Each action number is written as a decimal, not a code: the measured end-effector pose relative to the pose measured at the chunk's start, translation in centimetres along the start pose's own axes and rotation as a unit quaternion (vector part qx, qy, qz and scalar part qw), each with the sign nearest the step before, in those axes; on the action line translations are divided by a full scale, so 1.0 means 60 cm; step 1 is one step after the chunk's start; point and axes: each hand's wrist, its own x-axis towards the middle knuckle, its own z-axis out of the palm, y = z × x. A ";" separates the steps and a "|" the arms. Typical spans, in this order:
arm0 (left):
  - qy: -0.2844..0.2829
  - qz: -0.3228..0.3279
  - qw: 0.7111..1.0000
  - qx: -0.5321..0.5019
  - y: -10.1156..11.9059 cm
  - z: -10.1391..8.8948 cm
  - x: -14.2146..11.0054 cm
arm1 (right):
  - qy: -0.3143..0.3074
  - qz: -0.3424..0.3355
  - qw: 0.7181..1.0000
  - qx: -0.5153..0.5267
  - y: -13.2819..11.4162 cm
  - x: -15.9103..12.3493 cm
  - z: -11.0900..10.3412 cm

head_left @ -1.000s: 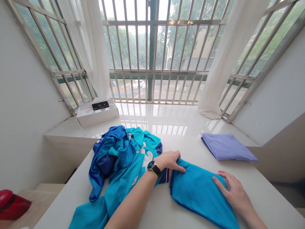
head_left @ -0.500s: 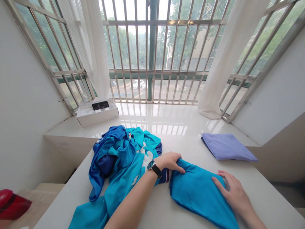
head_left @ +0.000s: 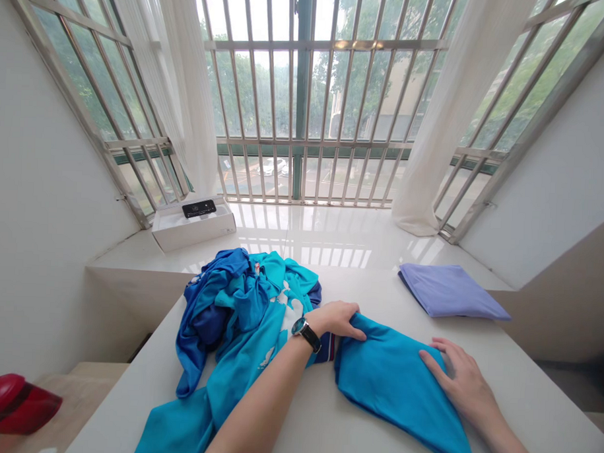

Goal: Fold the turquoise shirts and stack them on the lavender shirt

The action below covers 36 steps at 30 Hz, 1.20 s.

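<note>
A folded turquoise garment [head_left: 395, 388] lies flat on the white table [head_left: 324, 432] in front of me. My left hand [head_left: 336, 318], with a black watch on its wrist, pinches the garment's far left corner, fingers closed on the cloth. My right hand [head_left: 458, 380] lies on the garment's right edge with its fingers spread flat. To the left sits a loose heap of blue and turquoise clothes [head_left: 239, 317], touching my left forearm.
A folded lilac garment [head_left: 448, 291] lies at the table's far right. On the glossy window sill stands a white box [head_left: 193, 226] with a black device on it. A red object [head_left: 8, 404] shows at the lower left. Barred windows and white curtains fill the back.
Almost nothing moved. My left hand shifted very slightly on the garment's corner, and the cloth's lower edge crept a little to the left.
</note>
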 end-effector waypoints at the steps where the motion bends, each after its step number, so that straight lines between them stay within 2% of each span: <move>1: -0.001 0.002 1.000 0.000 0.000 0.000 0.000 | 0.001 0.001 1.000 0.000 0.000 0.000 0.000; 12: -0.008 0.001 1.000 -0.009 0.000 -0.002 0.000 | 0.000 0.008 1.000 0.003 -0.004 -0.002 -0.002; 25: 0.010 0.002 0.999 -0.036 -0.005 0.006 0.004 | 0.004 0.004 1.000 0.003 -0.003 -0.003 -0.003; 36: -0.004 -0.016 0.999 -0.035 0.004 -0.001 -0.002 | 0.006 0.003 1.000 0.006 -0.004 -0.001 -0.001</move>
